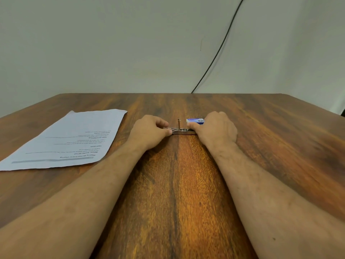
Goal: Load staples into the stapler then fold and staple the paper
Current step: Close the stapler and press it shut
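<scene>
A small metal stapler [182, 131] lies flat on the wooden table [261, 139], roughly at the centre of the view, with both hands closed in on it from either side. The left hand [149, 130] comes in from 9 o'clock of the stapler, its fingers curled and its thumb and forefinger pinching the stapler's left end. The right hand [214, 128] comes in from 3 o'clock, fingers curled over and gripping the right end, the thumb tip resting on top of the body. A thin metal part stands upright from the middle of the stapler between the two hands (whether it is the pusher rod or the raised top cannot be told).

Just beyond the stapler, at about 1 o'clock, a blue and white staple box [195, 120] sits on the table, touching or nearly touching the right hand's fingers. The printed paper [67, 141] lies flat and unfolded at 9 o'clock, well apart from the left hand. A black cable [220, 46] runs down the wall [112, 43] at 12 o'clock behind the table.
</scene>
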